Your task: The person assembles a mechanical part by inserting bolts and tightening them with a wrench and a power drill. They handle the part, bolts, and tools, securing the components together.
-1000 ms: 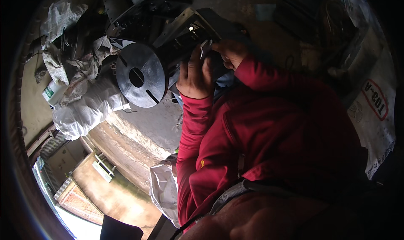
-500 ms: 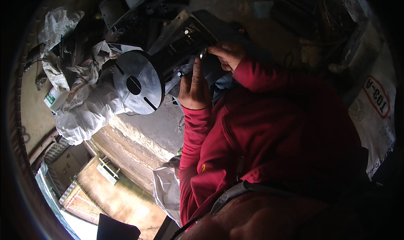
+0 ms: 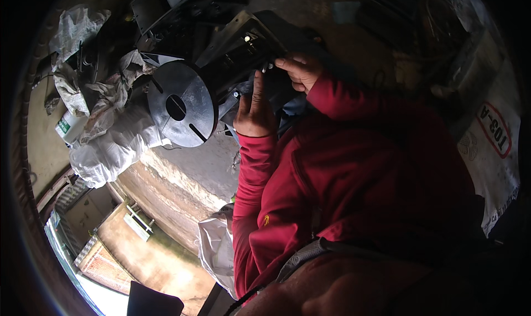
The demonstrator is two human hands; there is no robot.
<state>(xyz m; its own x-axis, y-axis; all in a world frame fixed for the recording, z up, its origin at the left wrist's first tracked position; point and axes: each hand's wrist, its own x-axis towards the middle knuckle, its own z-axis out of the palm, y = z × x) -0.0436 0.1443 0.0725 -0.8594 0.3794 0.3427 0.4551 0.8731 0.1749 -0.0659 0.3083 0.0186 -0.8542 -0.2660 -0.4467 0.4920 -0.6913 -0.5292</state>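
Observation:
A dark metal machine [image 3: 243, 56] with a round slotted disc [image 3: 180, 110] on its left side lies in front of me. My left hand [image 3: 254, 114], in a red sleeve, rests against the machine's near side just right of the disc, with its fingers stretched upward and holding nothing. My right hand [image 3: 298, 70] reaches in from the right. Its fingertips curl onto the machine body beside a small bright fastener [image 3: 270, 66]. Whether they pinch that fastener is too dark to tell. My red sweater fills the lower right of the view.
Crumpled white sacks [image 3: 113, 133] and a small white-and-green bottle [image 3: 67, 127] lie left of the disc. A concrete ledge [image 3: 182, 188] runs below the machine, with a drop to a yard beyond. A printed white sack [image 3: 492, 150] hangs at the right, and a white bag [image 3: 215, 249] by my hip.
My left hand has opened from a cupped hold to fingers stretched up against the machine. My right hand stays at the machine's upper edge. The view has shifted slightly.

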